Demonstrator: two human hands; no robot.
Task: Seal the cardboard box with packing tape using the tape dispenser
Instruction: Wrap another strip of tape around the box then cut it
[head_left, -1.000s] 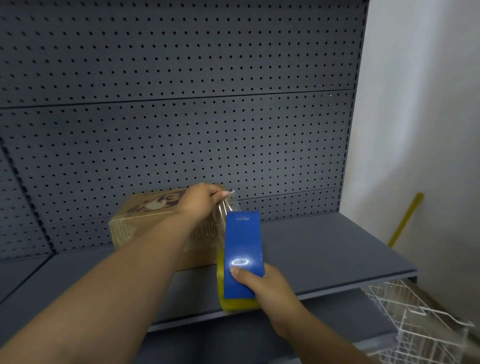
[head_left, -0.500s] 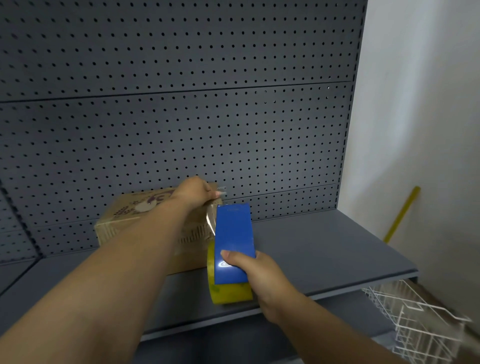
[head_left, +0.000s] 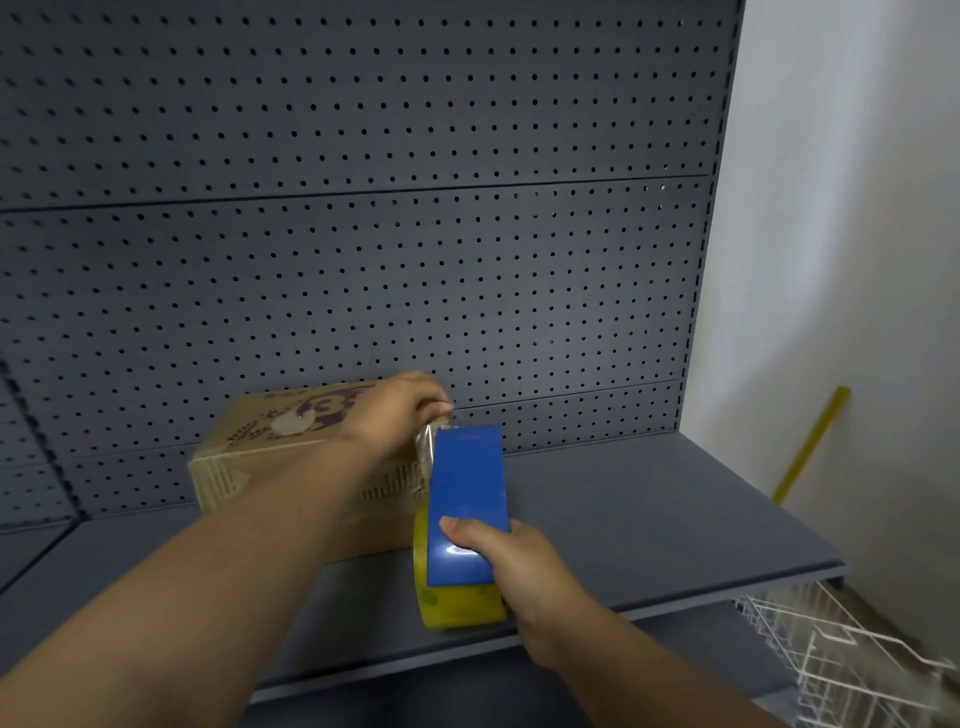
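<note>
head view: the cardboard box (head_left: 270, 457) lies on the grey shelf (head_left: 649, 519), long axis left to right. just right of the box, the blue tape dispenser (head_left: 467, 493) runs lengthwise away from the person, far end pointing at the box's top right corner, tape roll (head_left: 460, 608) at its near end. right hand (head_left: 514, 564) grips the dispenser, thumb on its blue face. left hand (head_left: 395, 410) pinches the clear tape strip (head_left: 427, 448) at that corner.

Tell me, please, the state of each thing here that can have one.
cardboard box: closed, resting on the shelf
tape dispenser: held upright in the right hand
tape strip: pulled out, pinched by the left hand at the box's top edge
yellow stick: leaning against the wall
</note>
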